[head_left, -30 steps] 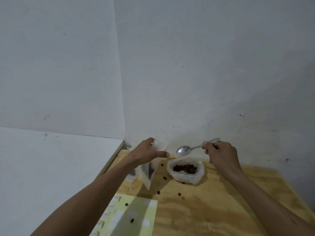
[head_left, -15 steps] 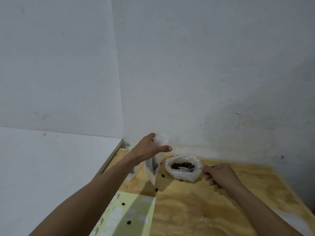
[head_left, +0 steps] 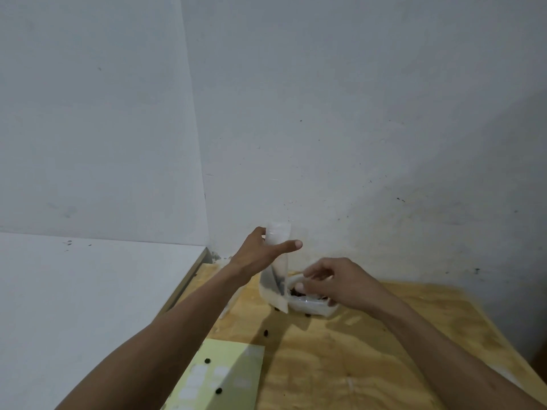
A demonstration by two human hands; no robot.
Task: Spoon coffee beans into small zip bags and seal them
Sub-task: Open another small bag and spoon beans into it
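Note:
My left hand [head_left: 260,255] holds a small clear zip bag [head_left: 275,279] upright by its top, above the back of the wooden table [head_left: 370,365]. A few dark beans show inside it. Just right of it sits an open plastic bag of coffee beans [head_left: 313,307]. My right hand [head_left: 340,284] is curled low over that bag, fingers down at the beans [head_left: 296,292]. The spoon it carries is hidden under the hand.
Loose beans [head_left: 266,332] lie scattered on the wood. A pale green sheet [head_left: 231,377] with white stickers and a few beans lies at the front left. A white surface [head_left: 88,306] adjoins on the left. Walls close off the back.
My right hand dropped from holding the spoon in the air to the bean bag, then slid left over it. My left hand kept the zip bag upright.

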